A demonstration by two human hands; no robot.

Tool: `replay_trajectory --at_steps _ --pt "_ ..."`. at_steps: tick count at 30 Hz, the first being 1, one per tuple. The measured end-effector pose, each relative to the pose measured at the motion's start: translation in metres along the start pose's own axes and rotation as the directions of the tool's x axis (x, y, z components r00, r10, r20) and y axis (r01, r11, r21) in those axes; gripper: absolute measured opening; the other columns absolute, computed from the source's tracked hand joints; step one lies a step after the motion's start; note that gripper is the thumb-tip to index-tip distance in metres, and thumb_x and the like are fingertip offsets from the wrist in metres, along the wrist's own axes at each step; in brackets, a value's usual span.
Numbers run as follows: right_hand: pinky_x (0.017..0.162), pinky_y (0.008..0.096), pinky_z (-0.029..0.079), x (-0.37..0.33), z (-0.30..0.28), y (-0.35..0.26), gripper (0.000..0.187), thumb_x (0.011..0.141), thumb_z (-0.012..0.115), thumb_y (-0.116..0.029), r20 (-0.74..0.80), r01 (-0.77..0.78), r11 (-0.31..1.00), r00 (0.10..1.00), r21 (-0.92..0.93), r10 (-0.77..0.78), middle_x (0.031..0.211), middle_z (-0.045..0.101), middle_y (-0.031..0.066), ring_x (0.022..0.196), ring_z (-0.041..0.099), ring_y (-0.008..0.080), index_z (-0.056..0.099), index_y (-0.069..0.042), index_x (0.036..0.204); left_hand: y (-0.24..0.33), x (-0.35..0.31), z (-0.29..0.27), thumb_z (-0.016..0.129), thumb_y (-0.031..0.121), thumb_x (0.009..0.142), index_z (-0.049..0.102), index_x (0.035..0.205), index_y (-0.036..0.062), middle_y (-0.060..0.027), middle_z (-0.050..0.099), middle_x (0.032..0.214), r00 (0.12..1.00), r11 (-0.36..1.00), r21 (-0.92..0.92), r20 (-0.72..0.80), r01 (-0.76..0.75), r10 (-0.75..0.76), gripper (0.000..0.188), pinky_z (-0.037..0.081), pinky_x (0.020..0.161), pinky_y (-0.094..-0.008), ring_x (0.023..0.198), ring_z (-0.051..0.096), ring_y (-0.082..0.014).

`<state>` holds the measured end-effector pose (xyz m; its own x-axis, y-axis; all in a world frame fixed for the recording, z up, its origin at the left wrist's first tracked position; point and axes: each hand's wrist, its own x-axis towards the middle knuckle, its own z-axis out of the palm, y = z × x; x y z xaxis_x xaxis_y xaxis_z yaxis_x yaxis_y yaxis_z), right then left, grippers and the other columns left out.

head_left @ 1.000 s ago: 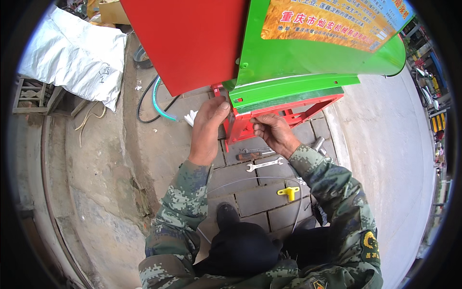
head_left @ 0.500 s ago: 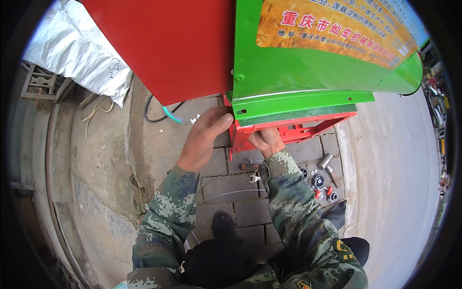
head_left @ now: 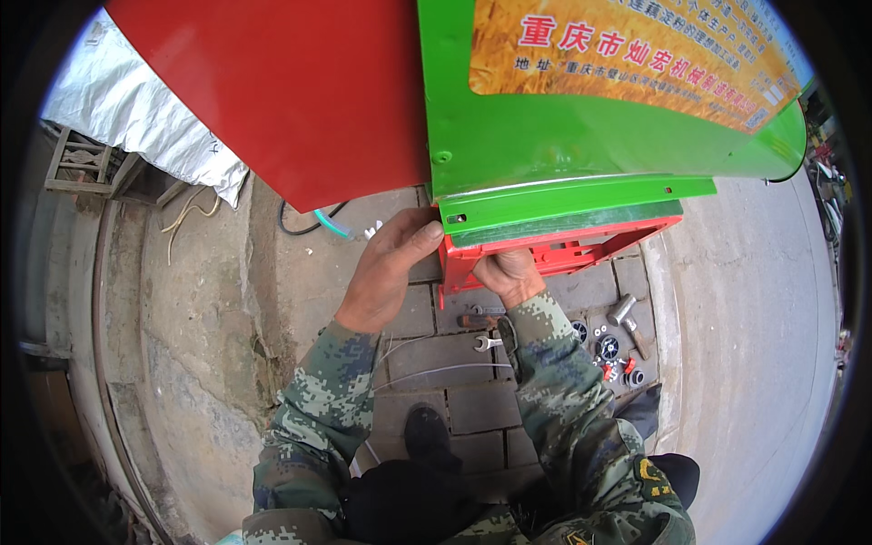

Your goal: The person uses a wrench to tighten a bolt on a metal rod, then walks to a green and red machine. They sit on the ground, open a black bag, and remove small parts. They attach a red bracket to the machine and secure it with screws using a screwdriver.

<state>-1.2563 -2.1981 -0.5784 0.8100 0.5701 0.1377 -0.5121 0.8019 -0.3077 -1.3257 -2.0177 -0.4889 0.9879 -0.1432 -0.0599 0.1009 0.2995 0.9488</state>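
Observation:
A machine with a bright green sheet-metal housing (head_left: 545,154) and a red panel (head_left: 291,100) fills the upper part of the head view. Its green flange rests along a red metal frame (head_left: 627,241). My left hand (head_left: 383,272) is closed at the frame's near left corner, thumb against the edge below a slotted hole; its other fingers are partly hidden behind the corner. Under the flange, inside the frame opening, my right hand (head_left: 510,275) has curled fingers whose tips are out of sight. Whatever they pinch there is hidden.
On the paving below lie an open-end wrench (head_left: 488,343), a screwdriver-like handle (head_left: 479,321), a hammer (head_left: 629,320), black wheels (head_left: 608,347) and small red parts. A white sack (head_left: 145,118), a wooden crate (head_left: 82,168) and a teal hose (head_left: 331,223) are to the left.
My view has shifted slightly, so the floor items sit a little lower and further right. My right hand has turned slightly under the flange; my left hand stays at the corner.

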Motion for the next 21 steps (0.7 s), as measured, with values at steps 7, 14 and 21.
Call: replay_trajectory --at_steps 7,14,21 --pt "0.099 0.0378 0.059 -0.002 0.001 0.002 0.028 0.096 0.068 -0.004 0.005 0.01 1.0 1.0 0.021 -0.01 0.122 0.069 0.0125 0.113 0.069 0.0235 0.062 -0.001 0.123 -0.001 0.0 -0.002 0.06 0.029 0.103 0.047 0.144 -0.0063 -0.0145 0.058 0.14 1.0 1.0 0.007 0.028 0.005 -0.005 0.056 0.04 0.112 -0.0396 0.129 0.056 -0.0223" --pt "0.099 0.0384 0.058 -0.001 -0.004 0.001 0.026 0.096 0.07 -0.009 -0.007 0.004 1.0 1.0 -0.021 -0.004 0.119 0.07 0.0114 0.111 0.068 0.0231 0.065 -0.001 0.12 -0.001 -0.001 -0.001 0.06 0.029 0.103 0.045 0.146 -0.0063 -0.0144 0.057 0.141 0.999 1.0 0.003 0.038 0.016 -0.016 0.058 0.039 0.112 -0.0393 0.129 0.055 -0.0222" --pt "0.097 0.0389 0.058 0.001 -0.009 0.0 0.026 0.098 0.067 -0.015 -0.069 0.014 0.996 0.997 -0.091 -0.02 0.118 0.071 0.0121 0.109 0.069 0.023 0.065 0.0 0.12 0.0 -0.001 0.004 0.066 0.028 0.101 0.056 0.129 -0.0068 -0.0132 0.063 0.127 1.0 0.998 -0.06 -0.006 -0.005 0.004 0.046 0.036 0.11 -0.0354 0.123 0.054 -0.0187"
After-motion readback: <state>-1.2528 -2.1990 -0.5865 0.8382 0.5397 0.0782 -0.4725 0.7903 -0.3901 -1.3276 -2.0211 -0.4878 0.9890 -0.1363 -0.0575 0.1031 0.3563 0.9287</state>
